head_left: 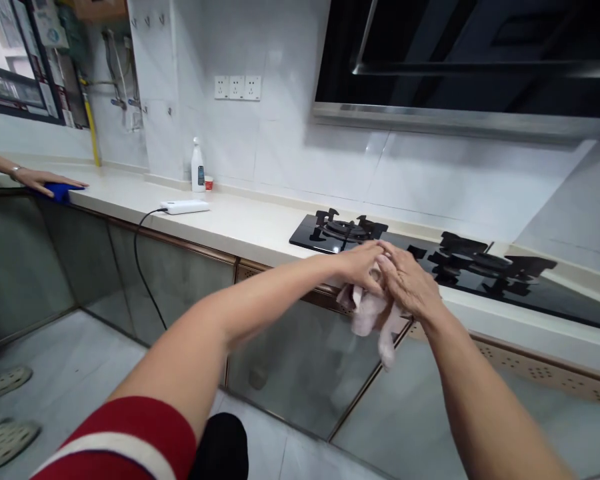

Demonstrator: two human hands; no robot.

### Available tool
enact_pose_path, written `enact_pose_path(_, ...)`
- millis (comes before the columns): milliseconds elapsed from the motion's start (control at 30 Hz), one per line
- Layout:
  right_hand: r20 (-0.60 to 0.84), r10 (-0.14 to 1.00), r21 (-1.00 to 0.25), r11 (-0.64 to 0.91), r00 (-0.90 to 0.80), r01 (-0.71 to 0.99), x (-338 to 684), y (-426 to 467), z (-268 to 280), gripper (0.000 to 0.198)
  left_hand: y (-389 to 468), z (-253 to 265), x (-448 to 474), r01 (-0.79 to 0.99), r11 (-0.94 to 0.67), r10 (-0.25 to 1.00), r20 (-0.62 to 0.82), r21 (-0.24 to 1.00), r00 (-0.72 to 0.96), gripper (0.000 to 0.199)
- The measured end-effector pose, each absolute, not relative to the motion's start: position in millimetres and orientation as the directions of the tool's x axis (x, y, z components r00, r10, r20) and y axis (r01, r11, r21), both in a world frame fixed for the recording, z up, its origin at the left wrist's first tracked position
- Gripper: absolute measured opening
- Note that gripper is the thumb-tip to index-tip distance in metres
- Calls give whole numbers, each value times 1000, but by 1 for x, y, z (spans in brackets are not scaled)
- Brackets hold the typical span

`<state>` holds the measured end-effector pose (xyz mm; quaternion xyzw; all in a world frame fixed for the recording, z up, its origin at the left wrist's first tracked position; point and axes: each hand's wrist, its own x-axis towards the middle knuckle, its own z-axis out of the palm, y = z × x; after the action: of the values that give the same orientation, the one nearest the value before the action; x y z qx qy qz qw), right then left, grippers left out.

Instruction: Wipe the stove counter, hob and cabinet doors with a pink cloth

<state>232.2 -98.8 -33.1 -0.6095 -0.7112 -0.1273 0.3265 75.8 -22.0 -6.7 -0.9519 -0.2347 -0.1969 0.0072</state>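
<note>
A pale pinkish cloth (pixel 369 312) hangs bunched below my two hands, in front of the counter's edge by the gas stove (pixel 405 248). My left hand (pixel 363 265) is closed on the cloth, its fingers curled. Against it lies my right hand (pixel 411 283), fingertips meeting the left ones and the cloth drooping beneath its palm. Part of the right hand's grip is hidden, but its fingers look bent around the cloth. Both hands are close to the stove's front edge.
A co-worker's hand (pixel 45 180) presses a blue cloth (pixel 63 192) on the counter (pixel 250 217) at far left. A white bottle (pixel 197 167), a small red cup (pixel 209 183) and a white corded device (pixel 185 207) stand along it. A range hood (pixel 455 120) overhangs the stove.
</note>
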Motion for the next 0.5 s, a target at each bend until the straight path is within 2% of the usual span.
enact_pose_path(67, 533, 842, -160, 195, -81, 968, 235, -96, -31, 69, -7, 2, 33, 509, -844, 529, 419, 170, 738, 107)
enact_pose_path(133, 463, 883, -87, 128, -74, 988, 231, -96, -26, 68, 4, 8, -11, 597, -755, 648, 454, 272, 612, 93)
enact_pose_path(200, 429, 902, -30, 71, -51, 997, 213, -97, -20, 65, 10, 11, -42, 725, -615, 764, 462, 310, 451, 82)
enact_pose_path(300, 448, 888, 24, 101, -101, 995, 170, -95, -13, 62, 14, 7, -55, 854, -473, 846, 382, 215, 373, 76)
enact_pose_path(400, 512, 845, 32, 164, -157, 986, 143, -87, -14, 60, 15, 5, -48, 888, -446, 874, 266, 112, 406, 74)
enact_pose_path(500, 558, 814, 2, 194, -162, 981, 154, -83, -16, 58, 14, 8, -47, 893, -440, 891, 169, 94, 421, 80)
